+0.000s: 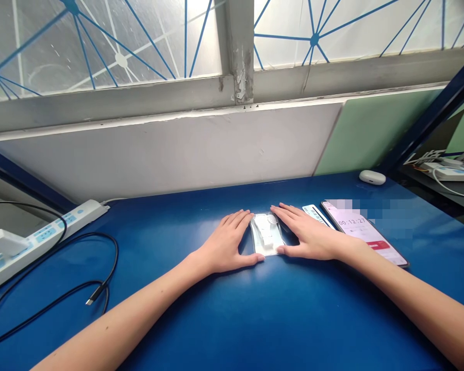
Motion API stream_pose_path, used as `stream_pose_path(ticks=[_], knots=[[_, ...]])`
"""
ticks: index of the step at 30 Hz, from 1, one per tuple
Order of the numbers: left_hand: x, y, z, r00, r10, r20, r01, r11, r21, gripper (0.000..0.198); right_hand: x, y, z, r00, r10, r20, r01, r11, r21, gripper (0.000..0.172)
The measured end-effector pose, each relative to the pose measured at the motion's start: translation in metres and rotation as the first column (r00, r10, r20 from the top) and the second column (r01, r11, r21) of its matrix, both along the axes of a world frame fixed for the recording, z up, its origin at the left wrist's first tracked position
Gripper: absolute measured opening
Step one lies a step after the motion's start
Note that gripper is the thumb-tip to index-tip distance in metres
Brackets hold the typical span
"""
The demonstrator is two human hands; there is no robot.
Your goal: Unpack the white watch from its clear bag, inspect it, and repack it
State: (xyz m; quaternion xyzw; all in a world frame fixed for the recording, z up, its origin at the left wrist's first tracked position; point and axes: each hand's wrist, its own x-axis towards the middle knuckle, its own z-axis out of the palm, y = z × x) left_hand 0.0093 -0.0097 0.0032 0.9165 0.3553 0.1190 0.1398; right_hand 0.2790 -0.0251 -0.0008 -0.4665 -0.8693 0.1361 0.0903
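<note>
A small clear plastic packet (266, 234) with white parts inside lies flat on the blue table (255, 319). My left hand (226, 245) rests flat on the table at the packet's left edge, fingers stretched out, thumb touching its near corner. My right hand (309, 234) lies flat at the packet's right edge, fingers extended, thumb at the near right corner. Neither hand grips anything.
A phone (365, 237) showing a timer lies right of my right hand, with a narrow white-blue card (317, 214) beside it. A white earbud case (372, 177) sits at the back right. A white power strip (38, 237) and black cable (96, 293) lie at the left.
</note>
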Motion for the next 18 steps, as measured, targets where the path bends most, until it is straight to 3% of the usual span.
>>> stream_pose_path(ticks=[18], knots=[[0.0006,-0.0007,0.0013,1.0,0.021,-0.023,-0.022,1.0,-0.01,0.096,0.0048,0.002,0.0027,1.0,-0.001,-0.002,0.001,0.999,-0.034,0.1]])
